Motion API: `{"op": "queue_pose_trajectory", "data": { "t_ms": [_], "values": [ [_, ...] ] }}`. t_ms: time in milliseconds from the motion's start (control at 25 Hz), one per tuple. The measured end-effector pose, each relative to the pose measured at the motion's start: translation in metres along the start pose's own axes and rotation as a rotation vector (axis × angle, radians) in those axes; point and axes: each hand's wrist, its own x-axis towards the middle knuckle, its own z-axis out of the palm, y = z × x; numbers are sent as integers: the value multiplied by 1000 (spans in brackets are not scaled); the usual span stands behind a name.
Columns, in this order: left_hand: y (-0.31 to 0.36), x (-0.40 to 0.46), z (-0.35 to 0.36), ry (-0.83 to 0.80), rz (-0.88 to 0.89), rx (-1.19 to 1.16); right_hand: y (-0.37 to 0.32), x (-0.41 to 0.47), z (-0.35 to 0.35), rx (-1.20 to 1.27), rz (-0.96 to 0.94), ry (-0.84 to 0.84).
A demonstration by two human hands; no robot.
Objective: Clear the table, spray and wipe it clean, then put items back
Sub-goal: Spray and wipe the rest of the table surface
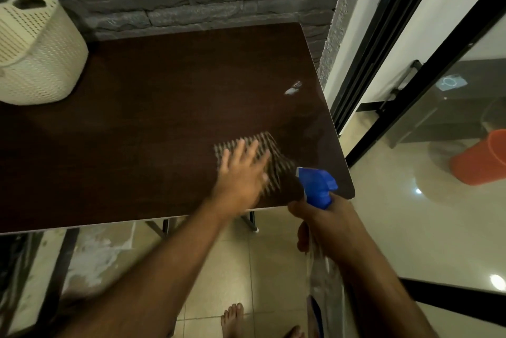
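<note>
Left hand [241, 173], fingers spread flat, presses cloth [262, 157] near table [137, 118] right edge. Right hand [325, 217] grips spray bottle [319, 187] at front corner. Basket [38, 50] far left.

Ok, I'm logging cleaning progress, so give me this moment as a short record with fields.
surface: dark brown wooden table
left hand: flat on the checked cloth, blurred
right hand: grips the clear spray bottle with blue trigger head
on table: cream perforated plastic basket, far left corner
floor: orange plastic bucket behind the glass
</note>
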Motion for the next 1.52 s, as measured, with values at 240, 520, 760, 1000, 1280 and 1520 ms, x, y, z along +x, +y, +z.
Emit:
{"op": "queue_pose_trajectory", "data": {
  "t_ms": [240, 520, 760, 1000, 1280, 1520],
  "values": [
    [-40, -21, 8, 16, 50, 38, -3, -1, -4, -6, -32, -4],
    [16, 15, 8, 42, -18, -24, 2, -4, -11, 10, 5, -8],
    [-54, 3, 5, 31, -126, 9, 10, -1, -31, 18, 72, 4],
    [15, 44, -7, 29, -170, -9, 1, 2, -38, 54, 85, 2],
    [-25, 30, 0, 62, -164, 13, -23, 27, -66, 38, 106, 39],
    [-55, 172, -40, 11, -281, -40, -55, 73, -72, -12, 112, 111]
  ]
}}
